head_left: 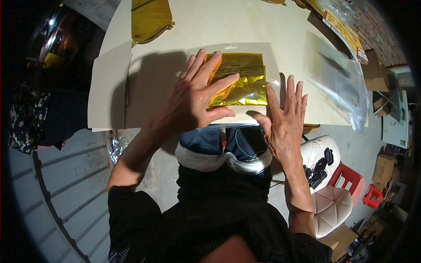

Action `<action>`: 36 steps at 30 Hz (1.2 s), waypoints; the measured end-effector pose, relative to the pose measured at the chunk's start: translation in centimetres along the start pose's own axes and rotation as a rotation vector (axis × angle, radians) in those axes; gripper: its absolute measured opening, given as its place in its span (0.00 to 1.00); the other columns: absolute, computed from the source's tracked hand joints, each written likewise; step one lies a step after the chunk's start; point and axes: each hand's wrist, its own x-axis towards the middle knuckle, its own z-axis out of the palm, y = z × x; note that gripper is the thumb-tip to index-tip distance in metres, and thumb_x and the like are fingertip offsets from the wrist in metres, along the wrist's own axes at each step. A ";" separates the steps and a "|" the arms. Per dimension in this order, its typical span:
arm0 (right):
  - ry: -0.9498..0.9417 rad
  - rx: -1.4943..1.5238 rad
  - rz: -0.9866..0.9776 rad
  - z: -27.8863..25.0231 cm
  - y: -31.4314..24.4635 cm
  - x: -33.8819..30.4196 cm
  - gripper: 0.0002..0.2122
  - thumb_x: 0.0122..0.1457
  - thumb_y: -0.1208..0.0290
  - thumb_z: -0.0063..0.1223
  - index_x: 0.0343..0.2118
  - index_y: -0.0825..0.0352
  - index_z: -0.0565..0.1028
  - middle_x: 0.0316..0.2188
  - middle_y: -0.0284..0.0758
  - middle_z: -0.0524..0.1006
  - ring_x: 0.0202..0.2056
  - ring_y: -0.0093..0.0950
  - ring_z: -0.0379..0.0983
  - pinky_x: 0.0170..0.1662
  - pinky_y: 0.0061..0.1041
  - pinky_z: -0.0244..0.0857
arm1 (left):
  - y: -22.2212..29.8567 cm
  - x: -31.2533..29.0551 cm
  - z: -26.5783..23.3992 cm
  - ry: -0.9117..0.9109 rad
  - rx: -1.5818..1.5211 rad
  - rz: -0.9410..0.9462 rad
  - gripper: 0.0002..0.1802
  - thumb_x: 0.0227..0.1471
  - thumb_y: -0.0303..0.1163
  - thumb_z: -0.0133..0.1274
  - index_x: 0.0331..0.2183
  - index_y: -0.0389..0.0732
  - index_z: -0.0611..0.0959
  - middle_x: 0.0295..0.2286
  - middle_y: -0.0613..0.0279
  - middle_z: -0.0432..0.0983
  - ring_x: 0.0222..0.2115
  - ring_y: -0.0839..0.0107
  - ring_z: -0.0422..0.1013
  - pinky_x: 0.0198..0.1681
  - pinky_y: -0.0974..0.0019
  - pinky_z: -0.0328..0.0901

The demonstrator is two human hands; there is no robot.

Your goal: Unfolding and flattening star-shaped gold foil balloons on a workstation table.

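Observation:
A shiny gold foil packet [252, 90] with dark print lies flat on the table in front of me. Around it shows a clear plastic bag [272, 59] with a hang hole along its far edge. My left hand [193, 94] rests with spread fingers over the packet's left part, hiding that side. Thumb and fingers are stretched out, gripping nothing. At the packet's right edge my right hand [285, 118] lies with fingers extended, its index finger by the bag's right side. The bag's near edge reaches the table's front edge.
Clear plastic bags [340, 87] are piled on the table's right side. Grey-brown card sheets [107, 94] lie at the left, and a folded gold pouch [151, 22] sits at the far left. A pale chair [322, 149] with black gear and red stools [351, 179] stand right.

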 end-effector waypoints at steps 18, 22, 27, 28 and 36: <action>0.402 0.177 0.018 0.2 -0.5 0.2 0.20 0.50 0.73 0.71 0.44 0.69 0.72 0.62 0.53 0.67 0.64 0.53 0.62 0.65 0.53 0.54 | 0.3 -0.3 0.3 0.106 -0.013 -0.025 0.49 0.37 0.49 0.73 0.56 0.31 0.76 0.59 0.30 0.62 0.62 0.36 0.56 0.65 0.42 0.54; 0.408 0.192 0.034 0.4 -0.6 0.3 0.21 0.51 0.74 0.70 0.46 0.69 0.73 0.62 0.52 0.67 0.64 0.53 0.62 0.65 0.52 0.55 | 0.1 -0.3 0.3 0.056 -0.053 -0.045 0.54 0.36 0.51 0.74 0.62 0.41 0.70 0.64 0.35 0.55 0.65 0.37 0.51 0.68 0.38 0.48; 0.411 0.214 0.092 0.6 -0.5 0.4 0.20 0.49 0.74 0.70 0.46 0.67 0.77 0.59 0.51 0.71 0.63 0.52 0.63 0.64 0.55 0.55 | 0.4 -0.2 0.0 0.091 0.006 -0.014 0.47 0.38 0.49 0.73 0.56 0.34 0.77 0.58 0.30 0.63 0.62 0.36 0.57 0.64 0.43 0.56; 0.414 0.216 0.079 0.6 -0.5 0.4 0.20 0.49 0.74 0.70 0.46 0.67 0.77 0.59 0.51 0.71 0.63 0.52 0.63 0.64 0.55 0.55 | 0.4 -0.2 -0.1 0.087 0.010 -0.014 0.46 0.39 0.49 0.72 0.56 0.34 0.77 0.58 0.30 0.63 0.62 0.36 0.57 0.64 0.43 0.56; 0.273 0.390 0.141 -0.3 -0.2 0.0 0.19 0.52 0.78 0.66 0.48 0.70 0.78 0.60 0.48 0.71 0.63 0.48 0.64 0.65 0.46 0.58 | 0.2 -0.5 0.0 0.102 -0.014 -0.045 0.46 0.40 0.49 0.72 0.57 0.35 0.76 0.59 0.32 0.62 0.63 0.36 0.56 0.65 0.44 0.56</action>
